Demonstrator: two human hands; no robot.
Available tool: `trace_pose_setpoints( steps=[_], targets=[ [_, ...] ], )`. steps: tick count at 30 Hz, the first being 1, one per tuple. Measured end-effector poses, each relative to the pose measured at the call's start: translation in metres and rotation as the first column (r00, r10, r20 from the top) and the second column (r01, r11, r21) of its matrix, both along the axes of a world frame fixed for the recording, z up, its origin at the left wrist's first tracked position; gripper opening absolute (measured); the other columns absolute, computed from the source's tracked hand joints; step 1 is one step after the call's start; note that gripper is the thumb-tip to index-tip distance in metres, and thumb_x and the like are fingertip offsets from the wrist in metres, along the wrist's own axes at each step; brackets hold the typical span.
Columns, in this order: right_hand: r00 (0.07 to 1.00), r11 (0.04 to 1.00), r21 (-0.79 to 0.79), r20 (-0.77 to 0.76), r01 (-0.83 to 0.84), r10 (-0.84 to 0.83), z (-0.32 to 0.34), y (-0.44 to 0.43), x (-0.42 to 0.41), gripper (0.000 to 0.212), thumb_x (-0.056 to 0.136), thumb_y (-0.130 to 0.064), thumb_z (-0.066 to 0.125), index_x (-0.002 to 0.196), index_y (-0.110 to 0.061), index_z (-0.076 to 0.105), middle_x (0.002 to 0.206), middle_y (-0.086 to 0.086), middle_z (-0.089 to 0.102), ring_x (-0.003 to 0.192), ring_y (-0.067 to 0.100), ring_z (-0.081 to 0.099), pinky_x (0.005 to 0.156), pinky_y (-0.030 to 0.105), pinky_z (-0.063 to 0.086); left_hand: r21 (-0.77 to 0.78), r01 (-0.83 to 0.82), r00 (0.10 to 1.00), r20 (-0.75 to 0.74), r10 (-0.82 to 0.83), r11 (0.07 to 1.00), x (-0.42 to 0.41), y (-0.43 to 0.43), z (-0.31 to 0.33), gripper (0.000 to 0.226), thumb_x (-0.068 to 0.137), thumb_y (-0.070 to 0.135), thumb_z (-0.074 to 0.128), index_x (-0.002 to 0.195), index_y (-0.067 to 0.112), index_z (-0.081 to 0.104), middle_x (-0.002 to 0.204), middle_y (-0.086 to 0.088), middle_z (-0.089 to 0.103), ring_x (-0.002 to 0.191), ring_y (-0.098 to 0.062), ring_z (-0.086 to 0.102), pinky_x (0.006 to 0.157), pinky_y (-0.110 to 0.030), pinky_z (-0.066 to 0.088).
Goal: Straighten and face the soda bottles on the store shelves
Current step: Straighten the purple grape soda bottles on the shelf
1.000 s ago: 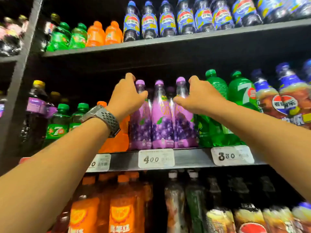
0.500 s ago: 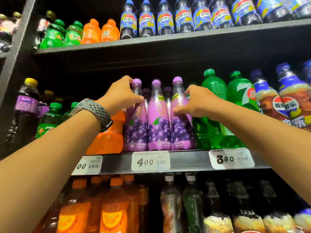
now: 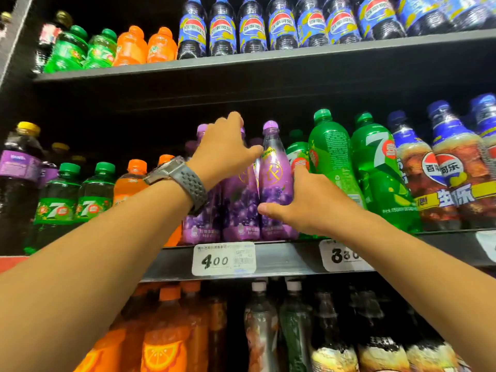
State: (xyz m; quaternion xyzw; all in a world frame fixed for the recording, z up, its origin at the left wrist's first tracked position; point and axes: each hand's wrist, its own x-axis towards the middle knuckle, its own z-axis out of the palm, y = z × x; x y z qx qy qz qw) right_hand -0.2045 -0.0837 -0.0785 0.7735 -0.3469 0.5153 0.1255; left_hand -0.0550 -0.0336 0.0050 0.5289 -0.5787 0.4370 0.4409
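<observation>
I count three purple grape bottles (image 3: 275,181) at the front, two tall green bottles (image 3: 331,157) to their right, and two orange bottles (image 3: 131,47) higher up, left.

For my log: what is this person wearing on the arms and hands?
No sleeves show on either arm, and the left hand and right hand wear no gloves or visible rings. The left wrist carries a watch with a silvery case and a grey perforated band.

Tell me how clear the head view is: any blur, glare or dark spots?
Head view: the purple bottles and 4.00 price tag are sharp; the small green bottles at left and the bottom-shelf bottles are smeared; the shelf recess is dark.
</observation>
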Motion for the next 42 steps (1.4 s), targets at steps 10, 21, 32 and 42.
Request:
trace_pose_setpoints(
  steps=[10,21,32,42],
  targets=[
    [0.999,0.999,0.026,-0.019,0.031,-0.030,-0.006,0.006,0.007,0.087,0.062,-0.058,0.079,0.118,-0.011,0.032,0.117,0.012,0.057,0.105,0.035,0.057,0.076,0.037,0.047,0.048,-0.051,0.997,-0.052,0.054,0.998,-0.003,-0.012,0.003,0.077,0.073,0.027,0.078,0.135,0.012,0.034,0.132,-0.013,0.034,0.107,-0.031,0.054,0.075,-0.030,0.042],
    [0.995,0.986,0.161,-0.087,-0.037,0.052,0.001,0.008,-0.002,0.078,0.069,-0.051,0.078,0.122,-0.010,0.039,0.119,0.010,0.057,0.104,0.030,0.056,0.085,0.036,0.048,0.206,0.026,0.998,-0.055,-0.015,0.978,0.014,0.007,0.026,0.076,0.078,0.032,0.073,0.144,0.023,0.036,0.139,-0.004,0.049,0.116,-0.020,0.053,0.079,-0.024,0.038],
    [1.000,0.989,0.146,0.008,-0.019,0.018,-0.005,0.005,0.005,0.061,0.074,-0.049,0.067,0.114,-0.012,0.039,0.105,0.008,0.055,0.091,0.030,0.055,0.074,0.037,0.048,0.036,0.098,0.994,-0.047,-0.096,0.995,0.017,0.011,0.028,0.035,0.092,0.022,0.055,0.126,0.020,0.057,0.124,0.002,0.059,0.109,-0.014,0.056,0.082,-0.019,0.039],
    [1.000,0.994,0.108,-0.007,-0.002,0.003,-0.015,0.008,0.010,0.055,0.079,-0.045,0.061,0.113,-0.009,0.037,0.106,0.011,0.057,0.090,0.031,0.055,0.072,0.037,0.046,0.131,0.057,0.998,-0.019,-0.055,0.990,0.029,0.008,0.024,0.047,0.083,0.040,0.066,0.123,0.021,0.053,0.104,0.006,0.060,0.076,-0.004,0.058,0.058,-0.013,0.037]
  ],
)
